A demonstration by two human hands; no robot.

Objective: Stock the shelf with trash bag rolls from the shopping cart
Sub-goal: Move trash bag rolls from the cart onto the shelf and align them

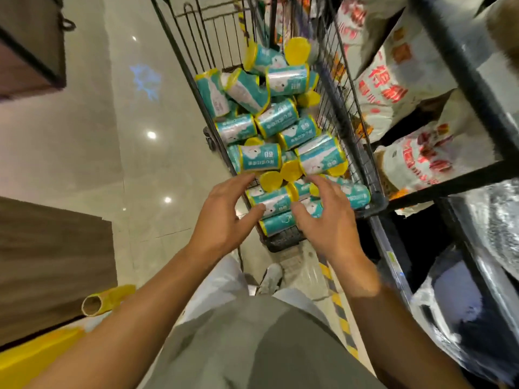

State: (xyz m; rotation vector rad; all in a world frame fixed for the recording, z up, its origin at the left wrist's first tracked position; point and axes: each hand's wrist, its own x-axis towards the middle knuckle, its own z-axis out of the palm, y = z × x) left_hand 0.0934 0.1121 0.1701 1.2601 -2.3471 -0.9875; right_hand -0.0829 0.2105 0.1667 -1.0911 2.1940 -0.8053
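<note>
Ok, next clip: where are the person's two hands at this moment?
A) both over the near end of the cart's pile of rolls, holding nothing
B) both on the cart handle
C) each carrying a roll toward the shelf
A: the left hand and right hand hover with spread fingers above the teal rolls in the shopping cart, neither gripping one yet.
</note>
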